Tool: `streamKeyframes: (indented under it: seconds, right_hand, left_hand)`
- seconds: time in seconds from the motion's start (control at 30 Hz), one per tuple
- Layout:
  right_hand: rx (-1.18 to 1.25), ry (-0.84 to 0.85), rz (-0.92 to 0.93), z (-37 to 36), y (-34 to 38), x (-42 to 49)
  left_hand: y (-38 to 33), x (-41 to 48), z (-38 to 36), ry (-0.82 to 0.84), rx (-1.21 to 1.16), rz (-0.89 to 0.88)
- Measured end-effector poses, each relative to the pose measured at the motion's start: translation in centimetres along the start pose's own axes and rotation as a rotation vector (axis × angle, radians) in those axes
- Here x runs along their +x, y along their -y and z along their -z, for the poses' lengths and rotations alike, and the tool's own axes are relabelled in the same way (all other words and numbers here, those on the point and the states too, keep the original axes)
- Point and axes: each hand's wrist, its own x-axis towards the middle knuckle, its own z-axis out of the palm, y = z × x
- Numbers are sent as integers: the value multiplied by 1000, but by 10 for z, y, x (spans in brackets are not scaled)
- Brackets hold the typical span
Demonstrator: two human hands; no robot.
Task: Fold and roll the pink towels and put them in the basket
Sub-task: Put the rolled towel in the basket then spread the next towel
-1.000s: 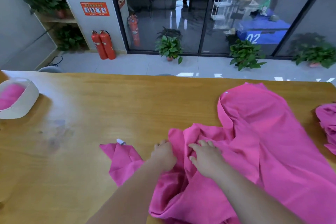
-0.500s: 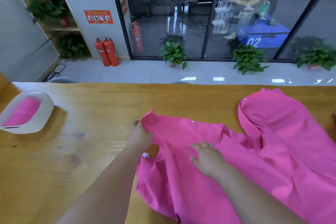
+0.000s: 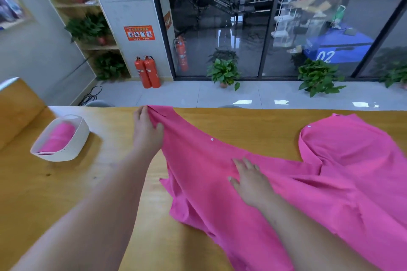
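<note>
One rolled pink towel [image 3: 59, 138] lies in the white basket [image 3: 82, 136] at the left of the table [image 3: 55, 200]; that unit is complete. The large pink towel [image 3: 319, 193] lies unfolded and creased across the table's right half: the left hand [image 3: 146, 131] pinches its far-left corner, and the right hand [image 3: 251, 179] presses flat on its middle, fingers extended. Judged remaining: flattening, folding, rolling, transfer to the basket.

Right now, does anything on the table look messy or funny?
The pink towel is not flat: it lies wrinkled, its far right part folded over itself. The left hand pinches one corner, the right hand presses the middle.
</note>
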Motion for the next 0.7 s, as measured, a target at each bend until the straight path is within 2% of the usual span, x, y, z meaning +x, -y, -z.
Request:
streamKeyframes:
  seconds: [0.07,0.13,0.23,0.37,0.43,0.53,0.6,0.7]
  right_hand:
    - [-9,-56,34,7,6,-2]
    - [-18,-73,39,8,9,-4]
    - [-49,23,54,-1,10,-7]
    - [-85,194,67,-14,2,-5]
    - [-79,197,58,-15,-2,-1]
    - [-93,46,53,-9,1,6]
    - [-96,-49,50,-5,7,13]
    - [-34,-108,33,-1,13,37]
  left_hand:
    - [0,8,13,7,108,22]
    - [2,1,15,130,201,73]
    - [16,-30,2,309,274,178]
    - [21,-75,-15,401,370,187]
    - [26,-86,-21,399,383,186]
    - [43,-88,-20,338,316,200]
    - [58,-82,-16,264,235,213]
    - [74,-65,-8,110,154,196]
